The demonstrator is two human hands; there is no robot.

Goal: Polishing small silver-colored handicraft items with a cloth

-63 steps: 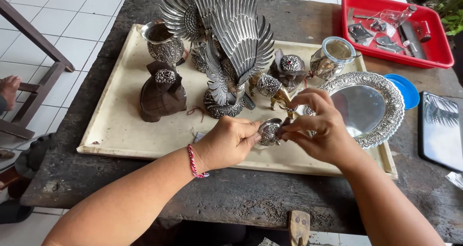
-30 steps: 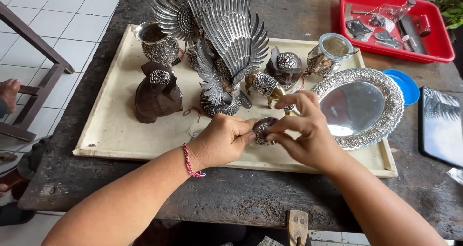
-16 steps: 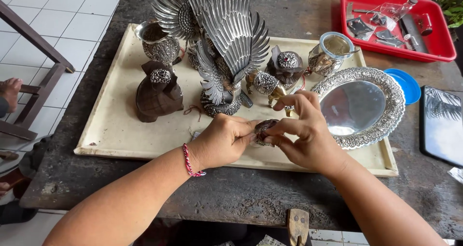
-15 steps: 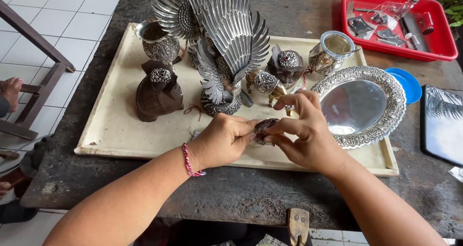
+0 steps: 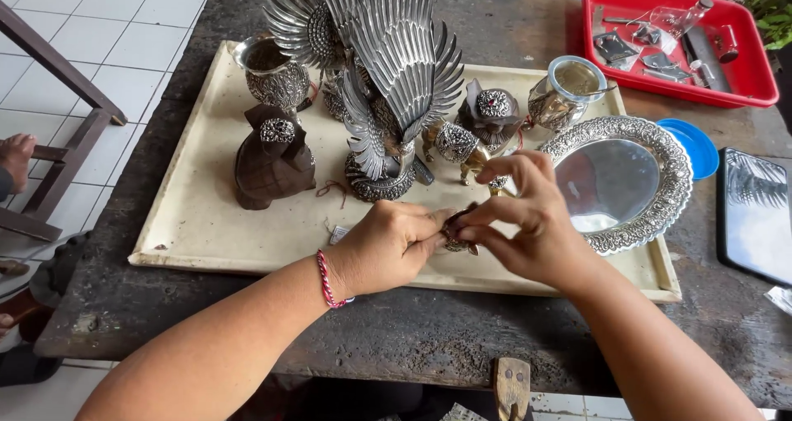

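Note:
My left hand (image 5: 388,243) and my right hand (image 5: 528,223) meet over the front edge of a cream tray (image 5: 198,223). Between their fingertips they pinch a small dark silver ornament (image 5: 456,233), mostly hidden by the fingers. A red braided band sits on my left wrist. Just behind the hands stands a tall silver bird sculpture (image 5: 388,66) with spread wings. A round silver dish (image 5: 615,182) with an embossed rim lies right of my right hand.
On the tray stand a dark brown owl-shaped piece (image 5: 272,157), a silver cup (image 5: 268,74), a small lidded pot (image 5: 492,111) and a glass jar (image 5: 569,91). A red tray (image 5: 755,74) of tools sits far right, beside a blue lid (image 5: 697,144). Another person's hand (image 5: 15,157) shows at the left.
Both hands stay together over the tray's front edge, turning the small ornament slightly between the fingers. The view has shifted a little; nothing else moved.

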